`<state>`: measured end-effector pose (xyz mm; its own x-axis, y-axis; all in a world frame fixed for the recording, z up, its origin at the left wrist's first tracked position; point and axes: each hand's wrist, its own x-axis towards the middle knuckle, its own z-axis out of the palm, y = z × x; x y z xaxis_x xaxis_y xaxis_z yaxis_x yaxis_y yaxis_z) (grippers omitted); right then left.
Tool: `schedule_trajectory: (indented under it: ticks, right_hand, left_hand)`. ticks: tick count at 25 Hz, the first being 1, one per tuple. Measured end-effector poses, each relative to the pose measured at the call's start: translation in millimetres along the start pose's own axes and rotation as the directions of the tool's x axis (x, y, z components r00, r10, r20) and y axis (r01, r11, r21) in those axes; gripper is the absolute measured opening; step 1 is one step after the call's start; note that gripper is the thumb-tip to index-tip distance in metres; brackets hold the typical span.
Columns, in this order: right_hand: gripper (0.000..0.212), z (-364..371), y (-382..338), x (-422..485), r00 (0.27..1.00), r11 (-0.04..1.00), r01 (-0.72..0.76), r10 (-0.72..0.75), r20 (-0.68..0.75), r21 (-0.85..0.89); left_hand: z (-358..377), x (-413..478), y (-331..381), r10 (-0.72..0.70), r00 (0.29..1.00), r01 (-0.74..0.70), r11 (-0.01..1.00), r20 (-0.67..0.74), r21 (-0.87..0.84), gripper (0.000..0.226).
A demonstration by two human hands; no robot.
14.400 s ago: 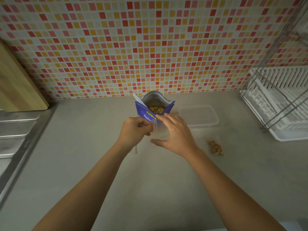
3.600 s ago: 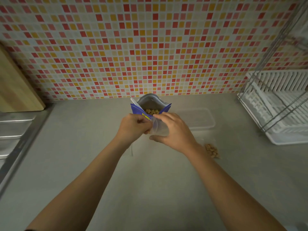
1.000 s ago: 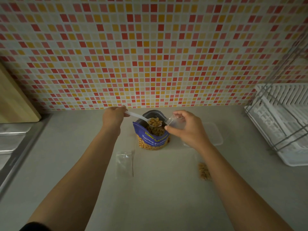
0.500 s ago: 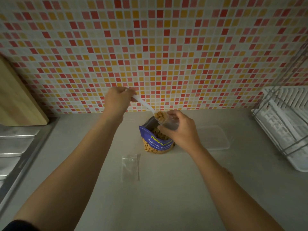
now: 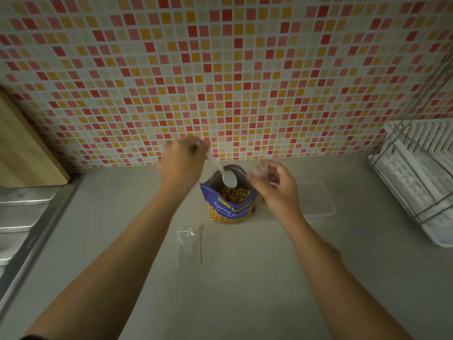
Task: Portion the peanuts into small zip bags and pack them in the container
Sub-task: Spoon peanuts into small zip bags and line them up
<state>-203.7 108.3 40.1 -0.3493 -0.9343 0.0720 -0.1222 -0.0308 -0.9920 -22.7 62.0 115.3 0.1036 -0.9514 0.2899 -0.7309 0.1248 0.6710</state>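
A blue bag of salted peanuts (image 5: 230,208) stands open on the grey counter, near the tiled wall. My left hand (image 5: 182,163) grips a white plastic spoon (image 5: 224,174); its bowl looks empty and hangs over the bag's mouth. My right hand (image 5: 274,186) holds a small clear zip bag (image 5: 260,173) just right of the peanut bag. Its contents are blurred. An empty zip bag (image 5: 189,243) lies flat on the counter in front. The clear plastic container (image 5: 316,200) sits to the right, behind my right wrist. A filled bag is mostly hidden by my right forearm.
A white dish rack (image 5: 421,177) with a wire frame stands at the right edge. A wooden cutting board (image 5: 22,148) leans on the wall at the left, above a steel sink drainboard (image 5: 22,217).
The spoon carried peanuts up from the peanut bag to the zip bag half a second ago. Now it looks empty and sits lower, over the peanut bag's mouth.
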Motion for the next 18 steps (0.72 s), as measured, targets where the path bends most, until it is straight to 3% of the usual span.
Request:
schedule_trajectory:
  ticks: [2,5,9,18]
  right_hand:
    - [0.044,-7,7,-1,0.995,0.998,-0.055,0.057,0.085,-0.018]
    - [0.044,-15,12,0,0.972,0.99,-0.107,0.123,0.201,-0.093]
    - [0.047,-21,10,4,0.955,0.984,-0.124,0.154,0.254,-0.131]
    - [0.042,-26,13,-7,0.957,0.992,-0.1,0.116,0.266,-0.074]
  left_hand:
    - [35,-23,-11,0.021,0.994,-0.042,0.978,0.104,0.204,0.028]
    - [64,-32,-15,-0.175,0.966,0.114,0.95,0.191,0.29,0.029]
    - [73,-16,-16,-0.385,0.893,0.378,0.923,0.232,0.078,0.033]
    - [57,-16,-14,-0.398,0.892,0.436,0.883,0.216,-0.172,0.029]
